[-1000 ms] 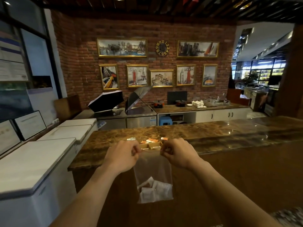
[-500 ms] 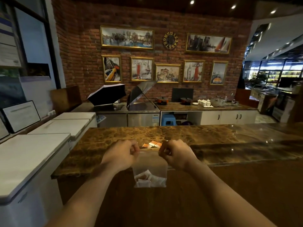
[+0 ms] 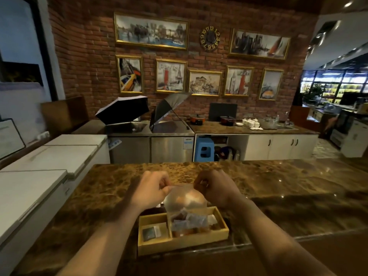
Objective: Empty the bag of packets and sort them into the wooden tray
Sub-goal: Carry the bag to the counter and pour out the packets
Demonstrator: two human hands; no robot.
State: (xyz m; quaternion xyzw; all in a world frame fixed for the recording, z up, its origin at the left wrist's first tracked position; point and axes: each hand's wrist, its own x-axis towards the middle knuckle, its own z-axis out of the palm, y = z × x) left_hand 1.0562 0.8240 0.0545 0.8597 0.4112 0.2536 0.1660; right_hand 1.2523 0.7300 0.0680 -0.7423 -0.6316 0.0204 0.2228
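A clear plastic bag [image 3: 186, 198] hangs between my hands, right over the wooden tray [image 3: 179, 245]. My left hand [image 3: 151, 190] pinches the bag's top left edge and my right hand [image 3: 215, 188] pinches its top right edge. White and brown packets [image 3: 189, 221] sit bunched in the bag's bottom, low over the tray's middle compartment. The tray stands at the near edge of the brown marble counter [image 3: 278, 188]. A dark packet [image 3: 150, 233] lies in its left compartment. Orange-brown packets show through the bag; whether they are in the tray or in the bag I cannot tell.
White chest freezers [image 3: 39, 166] stand to the left of the counter. Behind it are a steel worktop with two open umbrellas [image 3: 143, 110], a blue stool [image 3: 205, 149] and white cabinets. The counter stretches on to the right.
The bag, which hung in front of the counter's face, has been lifted up and forward and now hangs over the tray. Both hands moved with it, and the view came closer to the counter.
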